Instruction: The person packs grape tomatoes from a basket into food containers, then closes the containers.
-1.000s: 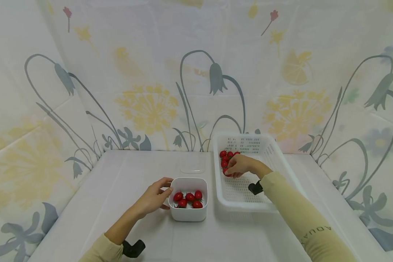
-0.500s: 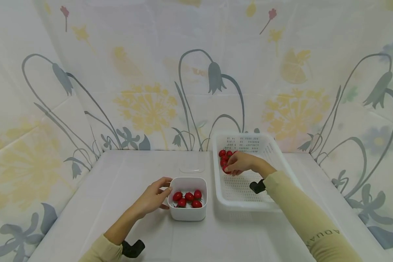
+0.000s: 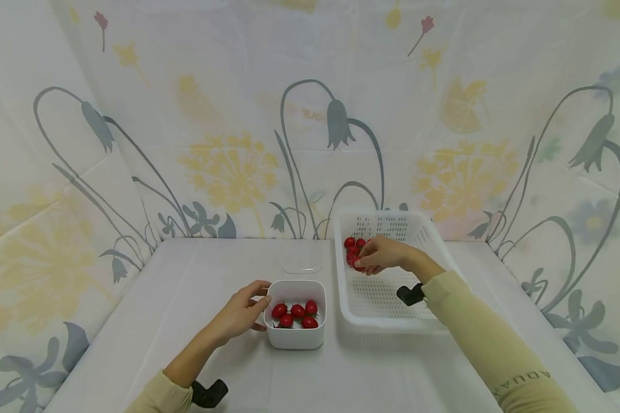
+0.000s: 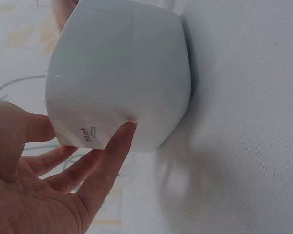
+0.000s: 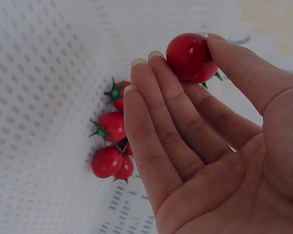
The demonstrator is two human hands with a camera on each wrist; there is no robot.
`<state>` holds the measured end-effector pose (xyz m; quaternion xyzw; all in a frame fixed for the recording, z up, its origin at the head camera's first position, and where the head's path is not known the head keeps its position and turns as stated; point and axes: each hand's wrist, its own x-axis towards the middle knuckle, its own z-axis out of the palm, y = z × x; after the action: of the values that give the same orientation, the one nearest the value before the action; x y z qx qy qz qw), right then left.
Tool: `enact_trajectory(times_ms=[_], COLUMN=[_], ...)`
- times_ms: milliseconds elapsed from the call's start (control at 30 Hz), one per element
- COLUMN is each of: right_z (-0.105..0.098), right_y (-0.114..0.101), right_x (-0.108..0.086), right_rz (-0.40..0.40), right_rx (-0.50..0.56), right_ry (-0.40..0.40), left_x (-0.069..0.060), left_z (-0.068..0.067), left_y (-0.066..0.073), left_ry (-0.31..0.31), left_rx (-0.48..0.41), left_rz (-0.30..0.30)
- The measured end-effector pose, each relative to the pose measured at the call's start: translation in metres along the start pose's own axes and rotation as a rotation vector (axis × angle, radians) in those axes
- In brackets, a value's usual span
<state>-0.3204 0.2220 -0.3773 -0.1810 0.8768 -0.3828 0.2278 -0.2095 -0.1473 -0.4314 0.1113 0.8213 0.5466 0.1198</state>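
A white square box point(image 3: 295, 339) with several red cherry tomatoes point(image 3: 286, 320) in it stands on the table. My left hand point(image 3: 241, 310) lies against its left side; in the left wrist view the fairly straight fingers point(image 4: 110, 161) touch the outer wall and the thumb meets the rim. To the right is a white perforated basket point(image 3: 392, 310), with several more cherry tomatoes point(image 3: 349, 242) along its left side. Inside the basket my right hand point(image 3: 384, 254) pinches one cherry tomato point(image 5: 189, 57) between thumb and fingers, its green stem end partly visible.
A clear, flat lid-like piece point(image 3: 302, 268) lies behind the box. The white table point(image 3: 212, 258) ends at a flower-patterned sheet point(image 3: 222, 189) hanging at the back and sides. The basket's raised rim point(image 3: 343, 287) stands between the box and my right hand.
My right hand has moved slightly away from me inside the basket, with the cherry tomato at its fingertips. My left hand and the box stay in place.
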Motion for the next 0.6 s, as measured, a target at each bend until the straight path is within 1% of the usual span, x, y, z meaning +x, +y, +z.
enact_trajectory(times_ms=[300,533,600], right_z=[0.0,0.001,0.002], right_y=[-0.005,-0.009,-0.012], right_x=[-0.007,-0.011,-0.013], right_rz=[-0.025,-0.008,-0.014], right_rx=[0.063,0.13,0.141], right_ry=[0.0,0.015,0.02], left_x=[0.0,-0.001,-0.001], left_z=[0.0,0.0,-0.001], left_y=[0.0,0.0,0.0], left_ry=[0.001,-0.008,-0.012], left_rx=[0.002,-0.011,-0.02], left_rz=[0.002,0.014,0.019])
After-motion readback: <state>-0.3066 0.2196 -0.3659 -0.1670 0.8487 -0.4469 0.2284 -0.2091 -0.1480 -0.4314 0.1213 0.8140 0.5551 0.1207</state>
